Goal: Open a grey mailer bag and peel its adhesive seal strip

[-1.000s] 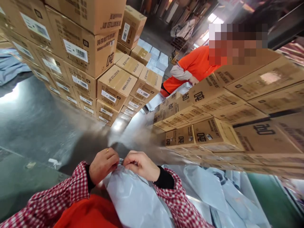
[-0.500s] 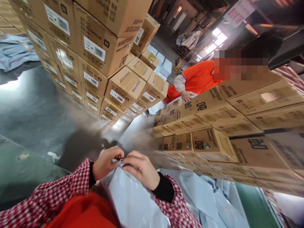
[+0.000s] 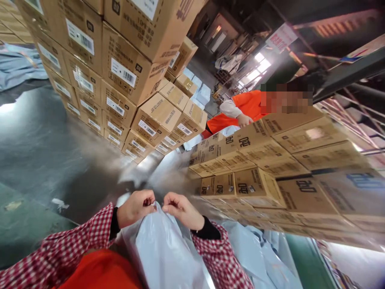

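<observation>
A pale grey-white plastic bag (image 3: 164, 245) hangs in front of my body, its top edge gathered up between my hands. My left hand (image 3: 136, 208) pinches that edge at its left side, fingers curled. Just to the right, my right hand (image 3: 184, 210) is closed too, with thumb and fingertips pressed together on the bag's edge. A small gap separates the two hands. What the bag holds, if anything, is hidden.
Stacked cardboard cartons (image 3: 123, 76) with white labels rise at the left. More cartons (image 3: 255, 186) line the right. Pale plastic bags (image 3: 255, 249) lie at lower right. Beyond the right stack stands a person in orange (image 3: 240, 106). White scraps (image 3: 60, 204) lie on the floor.
My hands have moved apart from each other, the right one shifting rightward. The bag's top edge now shows between them. The view has tilted slightly, and the person's arm has shifted a little.
</observation>
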A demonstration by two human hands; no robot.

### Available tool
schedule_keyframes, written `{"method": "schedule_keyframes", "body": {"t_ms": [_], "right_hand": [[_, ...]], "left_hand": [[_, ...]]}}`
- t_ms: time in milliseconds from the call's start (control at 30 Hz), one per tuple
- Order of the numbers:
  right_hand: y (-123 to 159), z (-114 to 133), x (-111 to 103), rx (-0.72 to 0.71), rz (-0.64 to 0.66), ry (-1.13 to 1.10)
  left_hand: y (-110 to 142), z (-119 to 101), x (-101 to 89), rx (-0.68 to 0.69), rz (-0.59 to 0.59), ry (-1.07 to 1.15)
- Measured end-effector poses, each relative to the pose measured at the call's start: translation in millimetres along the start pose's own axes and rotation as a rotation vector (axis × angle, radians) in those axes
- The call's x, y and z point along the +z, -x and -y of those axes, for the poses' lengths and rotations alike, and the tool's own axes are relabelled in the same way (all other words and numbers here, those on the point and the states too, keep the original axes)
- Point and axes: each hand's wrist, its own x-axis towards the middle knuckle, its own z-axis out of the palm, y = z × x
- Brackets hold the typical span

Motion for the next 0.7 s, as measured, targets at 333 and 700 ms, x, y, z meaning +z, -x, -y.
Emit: {"method": "schedule_keyframes", "body": {"t_ms": [333,700], "right_hand": [[0.5,-62.1,-6.7,0.075,-0.217,-0.431],[28.4,-76.1,-34.7,-0.004,-0.693,-0.759]], "left_hand": [[49.4,-45.9,1.2,0.295,0.045,-0.277],[35.5,8.0,53.5,0.896,0.433,-0.985]]}}
